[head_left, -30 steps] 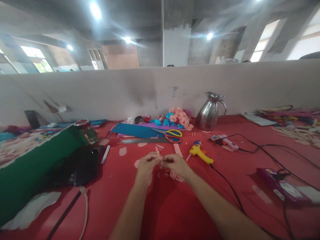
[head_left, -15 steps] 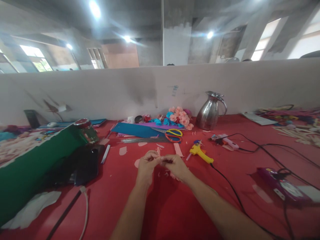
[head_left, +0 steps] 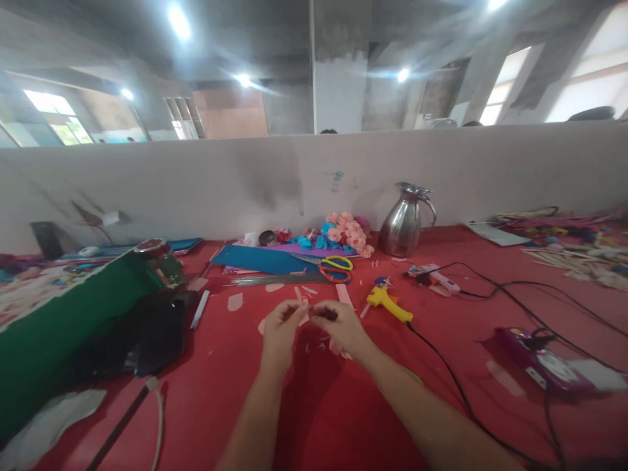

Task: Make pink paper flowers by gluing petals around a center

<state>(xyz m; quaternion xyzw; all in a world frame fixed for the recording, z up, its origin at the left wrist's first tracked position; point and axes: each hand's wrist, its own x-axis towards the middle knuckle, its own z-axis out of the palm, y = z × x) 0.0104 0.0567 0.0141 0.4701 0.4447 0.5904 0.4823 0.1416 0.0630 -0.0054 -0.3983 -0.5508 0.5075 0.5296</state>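
Observation:
Over the red table, my left hand (head_left: 280,330) pinches a small strip of pink crepe paper (head_left: 298,296) between thumb and fingers; its tip sticks up above them. Close beside it, my right hand (head_left: 342,328) has its thumb and fingertips pressed together, and what they hold, if anything, is too small to make out. Beneath and partly behind my right hand lie pink paper petals (head_left: 338,348). A flat pink paper strip (head_left: 344,296) and a cut pink piece (head_left: 235,301) rest beyond my hands.
A yellow glue gun (head_left: 390,304) trails a black cord on the right. Scissors (head_left: 336,269) lie on blue paper (head_left: 262,260), near pink paper roses (head_left: 349,232). A steel jug (head_left: 402,222) stands behind. Left are a green box (head_left: 73,314) and a glass jar (head_left: 165,265). A purple power strip (head_left: 534,363) lies right.
My fingertips, close together before, are now slightly apart, with the right hand drawn a little from the left. The whole view has shifted slightly.

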